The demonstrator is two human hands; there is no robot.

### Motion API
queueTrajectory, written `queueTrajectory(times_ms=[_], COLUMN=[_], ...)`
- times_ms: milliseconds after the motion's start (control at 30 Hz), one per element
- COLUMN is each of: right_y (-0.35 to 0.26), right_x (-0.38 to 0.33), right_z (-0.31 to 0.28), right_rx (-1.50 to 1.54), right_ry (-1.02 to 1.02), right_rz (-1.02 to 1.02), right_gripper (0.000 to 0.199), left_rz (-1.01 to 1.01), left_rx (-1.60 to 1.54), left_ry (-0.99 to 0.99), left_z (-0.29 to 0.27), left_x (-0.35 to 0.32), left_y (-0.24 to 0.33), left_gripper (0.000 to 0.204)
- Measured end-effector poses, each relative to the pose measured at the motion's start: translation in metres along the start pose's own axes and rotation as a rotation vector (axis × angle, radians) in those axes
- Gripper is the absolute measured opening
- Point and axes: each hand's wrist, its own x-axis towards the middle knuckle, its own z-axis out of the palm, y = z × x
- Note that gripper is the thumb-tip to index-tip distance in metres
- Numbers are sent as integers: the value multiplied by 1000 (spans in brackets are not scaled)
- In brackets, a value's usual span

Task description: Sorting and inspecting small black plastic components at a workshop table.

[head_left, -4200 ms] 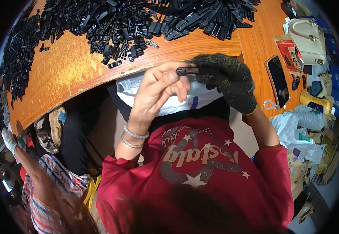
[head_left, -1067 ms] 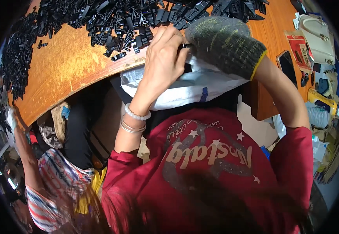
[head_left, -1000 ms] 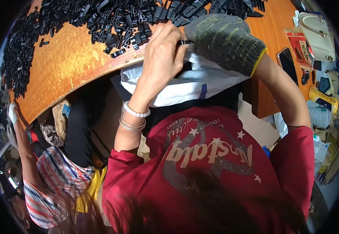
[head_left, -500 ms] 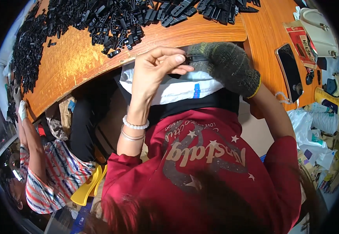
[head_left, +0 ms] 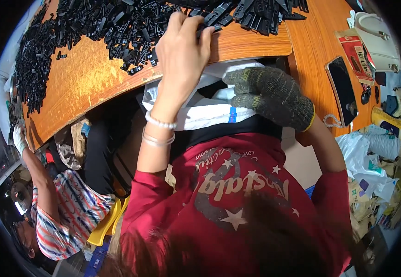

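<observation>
The small black plastic parts lie in a wide heap along the far side of the wooden worktop, trailing off toward my left. Longer flat black pieces lie heaped to the right of them. My bare left hand is at the near edge of the heap, palm down, its fingers bent and a little spread over the parts; I cannot tell whether they grip one. Beads and thin bangles circle that wrist.

My right hand, in a dark knitted glove, is over the white bag at my lap, just this side of the worktop's edge. Its fingers are loosely curled and released, the thumb apart from them.

Farther right, a phone lies face up on the wooden surface, near a red packet and a pale handbag. Well off to my left, a co-worker in a striped top has a white-gloved hand at the worktop's edge.
</observation>
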Motion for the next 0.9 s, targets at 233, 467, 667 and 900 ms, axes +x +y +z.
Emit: queueTrajectory(times_ms=[233, 467, 667, 900], right_y=[-29, -13, -43, -43], right_x=[25, 44, 65, 68], right_z=[-21, -9, -25, -24], right_rx=[422, 499, 884, 515], right_ry=[191, 389, 157, 296], right_rz=[276, 85, 455, 238], right_gripper=[24, 35, 30, 39], left_rz=[179, 236, 86, -113], left_rx=[373, 169, 76, 350], left_ry=[34, 95, 122, 80], left_z=[17, 3, -32, -35], left_x=[7, -31, -54, -40], left_y=[-2, 23, 9, -22], left_gripper=[14, 14, 13, 18])
